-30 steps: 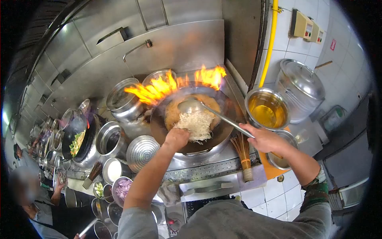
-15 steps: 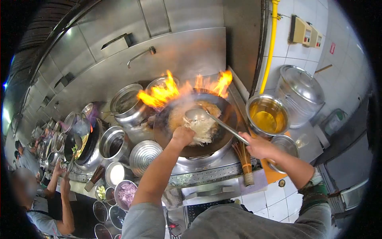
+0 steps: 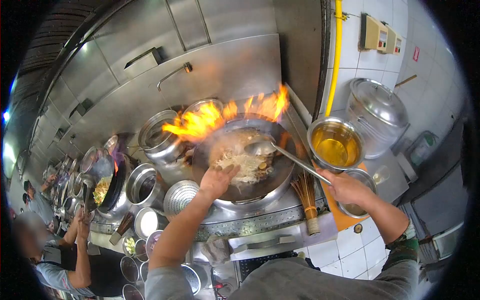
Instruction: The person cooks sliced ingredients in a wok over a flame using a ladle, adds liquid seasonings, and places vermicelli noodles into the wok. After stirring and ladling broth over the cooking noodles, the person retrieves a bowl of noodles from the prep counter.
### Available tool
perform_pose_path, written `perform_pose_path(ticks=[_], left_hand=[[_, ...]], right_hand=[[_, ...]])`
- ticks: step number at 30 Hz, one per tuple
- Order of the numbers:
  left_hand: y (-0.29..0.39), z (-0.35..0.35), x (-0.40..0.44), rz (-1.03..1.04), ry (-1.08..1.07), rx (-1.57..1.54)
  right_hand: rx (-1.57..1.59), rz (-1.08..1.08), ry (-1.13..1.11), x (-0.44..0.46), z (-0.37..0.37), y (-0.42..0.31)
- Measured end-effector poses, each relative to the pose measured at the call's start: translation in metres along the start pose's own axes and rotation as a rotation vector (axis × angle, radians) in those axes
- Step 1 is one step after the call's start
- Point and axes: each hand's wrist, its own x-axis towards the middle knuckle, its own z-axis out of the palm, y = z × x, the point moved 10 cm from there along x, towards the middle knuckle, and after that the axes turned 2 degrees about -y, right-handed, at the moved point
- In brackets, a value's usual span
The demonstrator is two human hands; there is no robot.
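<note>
A large dark wok (image 3: 272,184) stands on the stove, with flames (image 3: 202,122) rising behind its far rim. Pale noodles (image 3: 245,169) lie in brown, steaming contents inside it. My left hand (image 3: 219,181) is over the wok's near left part, fingers spread beside the noodles and holding nothing that shows. My right hand (image 3: 345,187), closed round the handle of a long metal ladle, is beyond the wok's right rim. The ladle's bowl (image 3: 260,147) rests in the wok by the noodles' far edge.
A pot of yellow oil (image 3: 336,144) and a lidded pot (image 3: 380,107) stand at the right. Below the wok's right side is a bamboo brush (image 3: 306,200). At left are a perforated strainer (image 3: 181,197), several metal pots and a co-worker (image 3: 60,260) at another wok (image 3: 112,187).
The noodles have gone down into the wok, and my left hand has let go and opened. The ladle's bowl has shifted slightly right. The co-worker's hands have come up to the other wok.
</note>
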Motion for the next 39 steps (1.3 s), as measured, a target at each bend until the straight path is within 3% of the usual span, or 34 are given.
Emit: perform_pose_path(ticks=[3, 5, 8, 13, 17, 20, 21, 23, 25, 31, 34, 37, 39], left_hand=[[0.025, 0.009, 0.018, 0.070, -0.139, -0.073], [0.029, 0.037, 0.029, 0.024, -0.336, -0.075], [0.024, 0.052, 0.042, -0.005, -0.393, -0.057], [0.009, 0.074, 0.041, -0.044, -0.438, 0.015], [0.014, 0.083, 0.044, -0.041, -0.488, 0.053], [0.009, 0.080, 0.042, -0.062, -0.391, -0.051], [0.008, 0.087, 0.032, -0.066, -0.394, -0.059], [-0.015, 0.072, 0.016, -0.175, -0.187, -0.085], [-0.023, 0.053, -0.001, -0.188, -0.211, -0.066], [-0.021, 0.056, -0.012, -0.187, -0.260, -0.126], [-0.013, 0.058, -0.001, -0.169, -0.293, -0.093], [-0.004, 0.053, 0.015, -0.139, -0.265, 0.032], [0.001, 0.072, 0.020, -0.094, -0.278, 0.001]], right_hand=[[0.018, -0.104, 0.162, 0.009, 0.000, -0.014], [0.087, 0.049, -0.074, 0.023, 0.027, -0.022], [0.122, -0.003, -0.005, 0.058, 0.037, -0.021], [-0.012, -0.051, 0.076, 0.045, -0.010, -0.021], [-0.034, 0.069, -0.085, 0.043, 0.028, -0.017], [-0.104, -0.061, 0.058, 0.042, 0.012, -0.026], [-0.122, 0.011, -0.003, 0.032, -0.006, -0.025], [-0.131, 0.082, -0.061, 0.017, -0.021, -0.027], [-0.068, 0.036, 0.036, 0.010, -0.029, -0.034], [-0.058, -0.135, 0.025, 0.043, 0.022, -0.034], [0.003, 0.064, -0.096, 0.042, -0.003, -0.018], [-0.019, -0.148, 0.182, 0.073, -0.018, -0.013], [0.022, -0.052, 0.185, 0.089, -0.016, -0.014]])
